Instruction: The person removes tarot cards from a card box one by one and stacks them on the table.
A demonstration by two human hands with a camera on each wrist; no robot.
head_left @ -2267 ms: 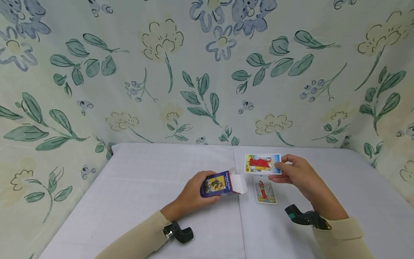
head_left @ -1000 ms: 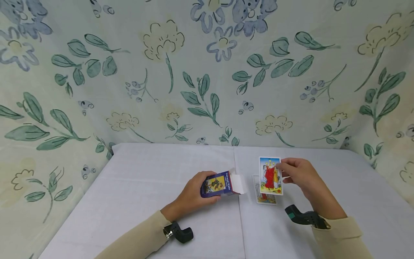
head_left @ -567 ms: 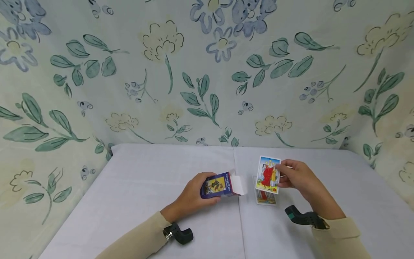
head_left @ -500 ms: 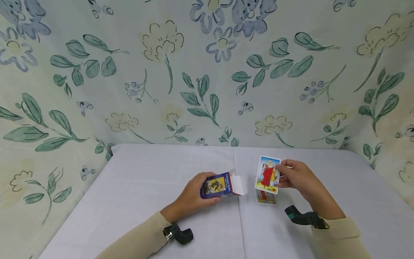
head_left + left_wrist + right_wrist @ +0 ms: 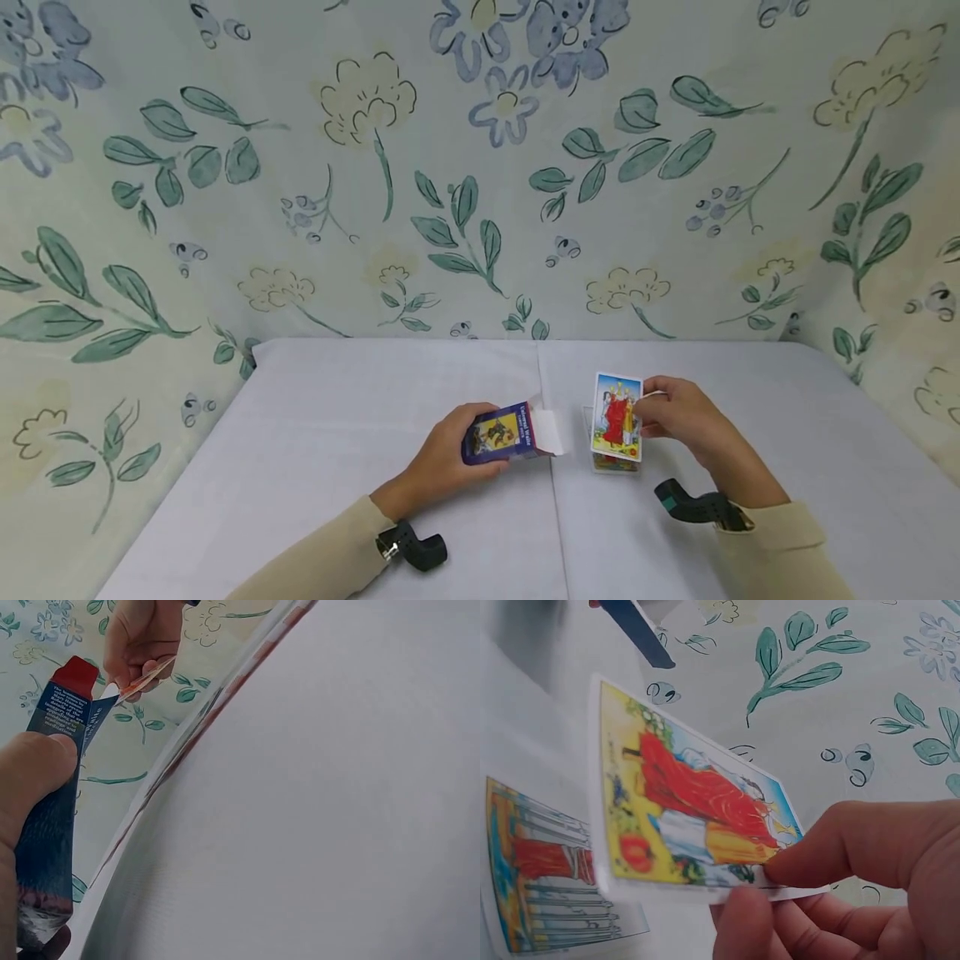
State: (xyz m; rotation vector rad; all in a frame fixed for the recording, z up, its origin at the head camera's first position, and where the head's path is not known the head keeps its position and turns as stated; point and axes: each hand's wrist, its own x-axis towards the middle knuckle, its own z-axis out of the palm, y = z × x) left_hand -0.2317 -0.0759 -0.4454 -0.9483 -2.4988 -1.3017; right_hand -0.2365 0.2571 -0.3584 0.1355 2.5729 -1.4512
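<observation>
My left hand (image 5: 442,450) grips a blue tarot card box (image 5: 497,435) lettered "Universal Waite"; its white end flap hangs out to the right. In the left wrist view the thumb presses along the side of the box (image 5: 52,795), and its red tuck flap stands up. Between thumb and fingers my right hand (image 5: 682,417) pinches a tarot card (image 5: 617,417) by its right edge, upright in the head view, with red-robed figures under a blue sky. Below it lies a second tarot card (image 5: 547,870) with a red figure among swords, mostly covered in the head view.
A white cloth covers the table (image 5: 360,392), with a fold line running down its middle. Behind it hangs a floral curtain (image 5: 480,208). Each wrist wears a black camera mount (image 5: 697,504) over a beige sleeve.
The right hand has turned its card from sideways to upright and lowered it over the card on the table. The left hand keeps the box in place. The head view has shifted slightly.
</observation>
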